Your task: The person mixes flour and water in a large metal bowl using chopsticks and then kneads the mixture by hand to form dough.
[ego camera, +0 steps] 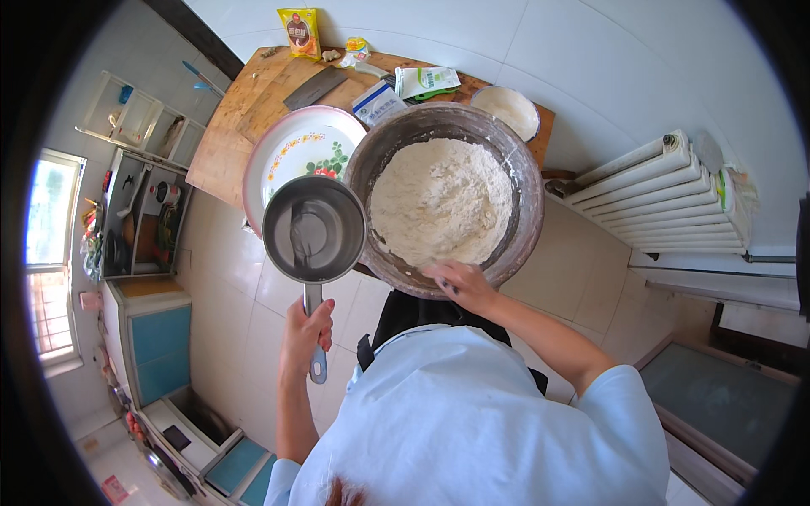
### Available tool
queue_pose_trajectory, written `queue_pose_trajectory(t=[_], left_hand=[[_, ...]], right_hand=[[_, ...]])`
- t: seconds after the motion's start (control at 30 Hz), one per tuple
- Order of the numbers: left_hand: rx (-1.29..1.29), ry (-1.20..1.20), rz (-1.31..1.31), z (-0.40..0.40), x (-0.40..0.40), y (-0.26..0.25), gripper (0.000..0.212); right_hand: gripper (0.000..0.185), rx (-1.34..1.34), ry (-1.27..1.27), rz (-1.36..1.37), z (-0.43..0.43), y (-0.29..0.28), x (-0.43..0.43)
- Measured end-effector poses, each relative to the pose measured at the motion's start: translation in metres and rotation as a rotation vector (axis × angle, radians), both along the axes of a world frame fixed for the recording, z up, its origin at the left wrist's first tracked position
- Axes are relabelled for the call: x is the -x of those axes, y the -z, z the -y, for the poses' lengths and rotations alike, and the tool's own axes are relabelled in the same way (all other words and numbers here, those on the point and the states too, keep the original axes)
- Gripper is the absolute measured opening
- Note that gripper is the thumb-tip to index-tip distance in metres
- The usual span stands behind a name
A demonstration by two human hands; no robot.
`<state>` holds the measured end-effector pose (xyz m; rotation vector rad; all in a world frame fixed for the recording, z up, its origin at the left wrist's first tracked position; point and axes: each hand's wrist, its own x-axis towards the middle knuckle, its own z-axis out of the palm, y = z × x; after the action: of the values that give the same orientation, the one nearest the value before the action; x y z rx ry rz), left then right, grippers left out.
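Observation:
My left hand (pixel 307 329) grips the handle of a metal ladle-like scoop (pixel 314 229), whose bowl hangs beside the big basin and in front of the enamel one. Its inside looks shiny and seems to hold some clear liquid. At the near rim of a large brown basin (pixel 525 221), my right hand (pixel 461 284) reaches over the edge with fingers curled and blurred; whether it pinches anything is unclear. Pale flour (pixel 436 196) fills the basin, partly clumped at the right. A white enamel basin (pixel 288 152) with painted flowers lies to its left.
On the wooden table (pixel 218 155) lie a cleaver (pixel 314 87), a yellow packet (pixel 300 35), a blue-and-white bag (pixel 378 103) and a green-and-white packet (pixel 427 81). A bowl of pale powder (pixel 508 111) stands behind the brown basin. A white radiator (pixel 664 196) is at the right wall.

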<state>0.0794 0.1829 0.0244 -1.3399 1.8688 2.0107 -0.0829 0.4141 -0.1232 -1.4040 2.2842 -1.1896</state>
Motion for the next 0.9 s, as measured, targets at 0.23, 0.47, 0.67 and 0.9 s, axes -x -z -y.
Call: queue_pose_trajectory(t=[0.23, 0.47, 0.67, 0.9], left_hand=[[-0.010, -0.004, -0.005, 0.000, 0.004, -0.004, 0.021], [-0.063, -0.020, -0.014, -0.002, 0.008, -0.001, 0.021], [-0.055, -0.042, -0.007, -0.002, 0.008, 0.002, 0.021], [-0.040, -0.092, 0.016, -0.009, 0.010, -0.006, 0.021]], right_hand=[[0.016, 0.371, 0.533, 0.553, 0.045, 0.012, 0.122], [0.020, 0.011, 0.036, -0.126, -0.013, 0.017, 0.078], [0.021, 0.008, -0.324, -0.011, -0.001, -0.001, 0.047], [0.020, -0.037, -0.101, 0.406, 0.135, -0.015, 0.116]])
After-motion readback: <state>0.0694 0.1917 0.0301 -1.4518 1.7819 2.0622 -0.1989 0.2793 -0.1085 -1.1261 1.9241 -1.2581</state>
